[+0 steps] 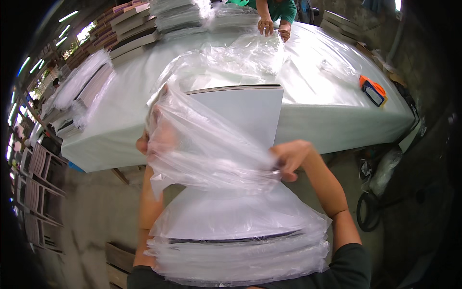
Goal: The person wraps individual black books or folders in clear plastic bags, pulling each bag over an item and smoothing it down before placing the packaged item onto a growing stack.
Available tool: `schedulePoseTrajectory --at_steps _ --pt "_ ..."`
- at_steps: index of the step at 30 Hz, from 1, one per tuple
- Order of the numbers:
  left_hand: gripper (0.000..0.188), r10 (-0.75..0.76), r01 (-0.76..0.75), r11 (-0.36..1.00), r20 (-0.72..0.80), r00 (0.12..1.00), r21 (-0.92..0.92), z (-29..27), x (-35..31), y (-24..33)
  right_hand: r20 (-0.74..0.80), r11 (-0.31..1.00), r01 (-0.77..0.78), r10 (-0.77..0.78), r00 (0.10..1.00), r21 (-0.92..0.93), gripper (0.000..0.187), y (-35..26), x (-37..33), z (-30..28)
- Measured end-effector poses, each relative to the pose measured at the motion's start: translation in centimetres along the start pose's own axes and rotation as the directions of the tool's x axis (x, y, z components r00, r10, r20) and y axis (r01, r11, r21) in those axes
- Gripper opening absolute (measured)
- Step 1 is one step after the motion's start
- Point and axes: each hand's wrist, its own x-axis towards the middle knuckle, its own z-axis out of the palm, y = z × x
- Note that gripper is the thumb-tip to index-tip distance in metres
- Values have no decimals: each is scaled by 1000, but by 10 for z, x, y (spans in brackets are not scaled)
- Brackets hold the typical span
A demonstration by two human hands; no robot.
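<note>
A flat white board (240,108) with a thin dark edge stands tilted up at the near side of the covered table. A clear plastic bag (211,144) is drawn over its left and lower parts. My left hand (162,132), seen partly through the film, is closed around the board's left side. On the right, my right hand (292,158) pinches the bag's edge, slightly smeared by motion. Close to my body, below both hands, lies a stack of plastic-wrapped flat boards (240,255).
The table (332,125) has a pale glossy cover, with loose plastic film (226,60) on it. An orange and dark-blue tape dispenser (373,90) sits at right. Wrapped stacks (86,91) stand at left. Across the table are another person's hands (274,29). Chairs (41,188) line the left.
</note>
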Motion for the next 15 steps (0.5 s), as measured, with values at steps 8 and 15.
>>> schedulePoseTrajectory --at_steps 8,15 --pt "44 -83 347 753 -443 893 558 26 -1 -30 -947 991 -13 -124 296 -134 46 -2 -7 -22" --pt "48 682 122 185 -216 699 975 38 13 -32 -888 722 -518 -384 253 -459 76 -10 12 8"
